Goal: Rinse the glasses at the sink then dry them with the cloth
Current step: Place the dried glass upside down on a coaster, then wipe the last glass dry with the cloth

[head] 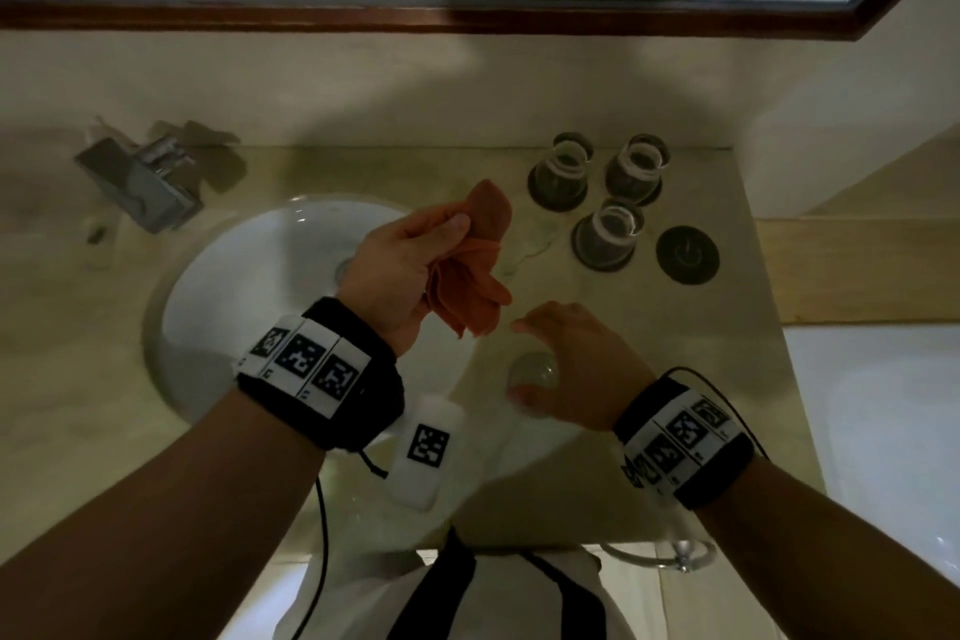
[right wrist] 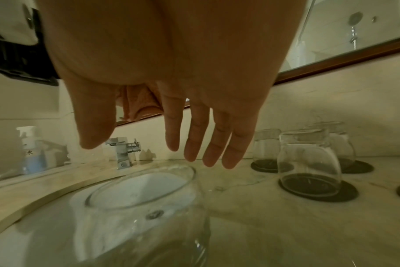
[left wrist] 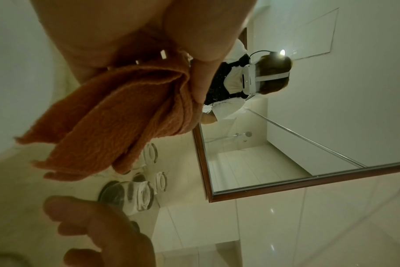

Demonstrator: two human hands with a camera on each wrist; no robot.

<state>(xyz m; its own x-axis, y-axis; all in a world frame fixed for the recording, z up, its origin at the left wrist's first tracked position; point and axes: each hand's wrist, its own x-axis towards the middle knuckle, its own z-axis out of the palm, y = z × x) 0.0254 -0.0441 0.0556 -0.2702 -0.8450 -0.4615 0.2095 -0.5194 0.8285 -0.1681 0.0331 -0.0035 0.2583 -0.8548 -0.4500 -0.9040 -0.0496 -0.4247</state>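
Head cam looking straight down: the glass (head: 532,374) that needs drying stands upright on the counter (head: 691,343) just right of the sink (head: 249,265), and the right hand (head: 576,369) is directly over it. Right wrist view shows those fingers (right wrist: 195,144) straight and spread, pointing down past the far side of the rim, holding nothing. Can't really tell if the thumb is brushing the glass or just hovering, looks apart to me.

So the key bit: the glass sits below and a little toward the body from the fingertips, mouth up, long axis vertical. Right hand is way nearer, my guess is it drops and wraps around the glass.

Left hand (head: 410,270) is up over the sink's right edge, fingers curled around the bunched orange cloth (head: 467,276), ready to go in.

Three other glasses (head: 613,224) sit upside down on dark coasters (head: 687,254) further back right, one coaster bare.
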